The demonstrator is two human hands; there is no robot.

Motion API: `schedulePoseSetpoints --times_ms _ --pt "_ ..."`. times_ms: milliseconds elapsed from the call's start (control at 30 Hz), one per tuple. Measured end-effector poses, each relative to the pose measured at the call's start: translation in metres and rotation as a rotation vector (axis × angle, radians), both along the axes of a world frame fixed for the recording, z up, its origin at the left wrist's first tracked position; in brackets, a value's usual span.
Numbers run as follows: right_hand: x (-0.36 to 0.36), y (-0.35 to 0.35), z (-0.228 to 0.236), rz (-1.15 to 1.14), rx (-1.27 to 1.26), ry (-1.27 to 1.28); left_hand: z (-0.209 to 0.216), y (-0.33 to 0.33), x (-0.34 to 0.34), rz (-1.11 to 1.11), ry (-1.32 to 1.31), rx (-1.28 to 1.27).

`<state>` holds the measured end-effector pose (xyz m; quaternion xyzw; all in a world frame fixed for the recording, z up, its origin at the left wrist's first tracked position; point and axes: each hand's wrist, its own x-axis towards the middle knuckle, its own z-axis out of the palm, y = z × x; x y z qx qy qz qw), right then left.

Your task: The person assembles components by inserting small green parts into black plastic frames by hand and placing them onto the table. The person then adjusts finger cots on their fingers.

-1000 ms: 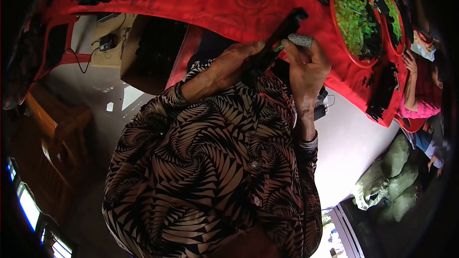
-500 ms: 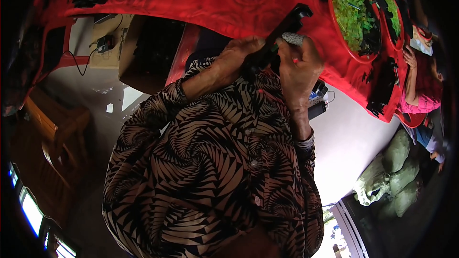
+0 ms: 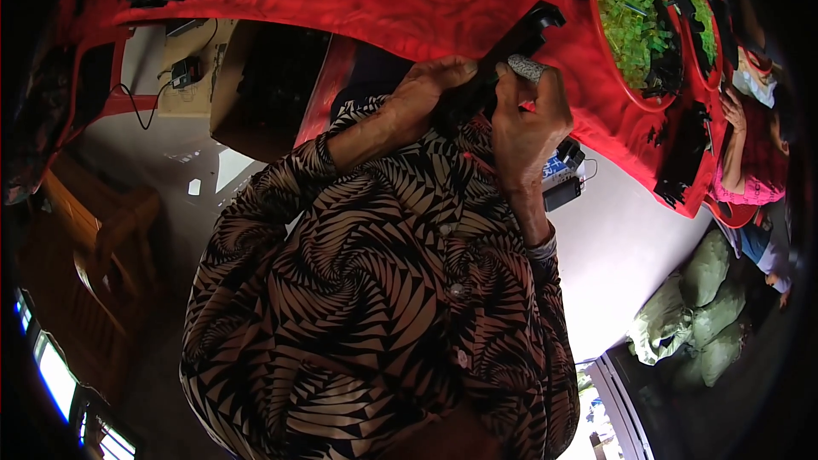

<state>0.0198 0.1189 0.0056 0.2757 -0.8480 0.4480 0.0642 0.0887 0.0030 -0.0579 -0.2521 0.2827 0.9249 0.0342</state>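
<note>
A long black plastic part [image 3: 521, 37] with a hooked far end slants up from my lap over the edge of the red-covered table. My left hand [image 3: 417, 94] is closed around its lower left side, thumb lying along it. My right hand [image 3: 532, 115] is at the part's right side, with thumb and fingers pinched close against it. A grey wrap [image 3: 527, 67] covers one of the right fingers. Whatever sits between the right fingertips is hidden.
On the red tablecloth [image 3: 375, 0], a red basin [image 3: 600, 34] of small green pieces stands at right, near a second basin [image 3: 718, 68] and black parts [image 3: 683, 158]. A box [image 3: 223, 123] sits below left. A co-worker's hand [image 3: 733, 111] rests at far right; sacks [image 3: 716, 315] lie below.
My right hand has shifted slightly, its thumb now higher on the black part. The small green bit seen at its fingertips before no longer shows. The part has tilted a little.
</note>
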Motion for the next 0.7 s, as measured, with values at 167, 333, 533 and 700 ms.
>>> schedulePoseSetpoints --times_ms 167,333,533,700 --pt "0.002 0.001 -0.004 0.017 0.073 0.061 0.004 0.001 0.000 0.030 -0.008 -0.001" --pt "0.004 0.005 -0.011 0.003 0.105 0.145 -0.001 0.001 0.000 0.011 0.016 0.005" --pt "0.008 0.010 -0.014 -0.034 0.049 0.065 -0.006 -0.003 0.003 -0.025 0.084 0.028" --pt "0.005 0.010 -0.020 -0.019 0.027 0.057 -0.002 0.000 0.001 0.014 0.069 0.031"
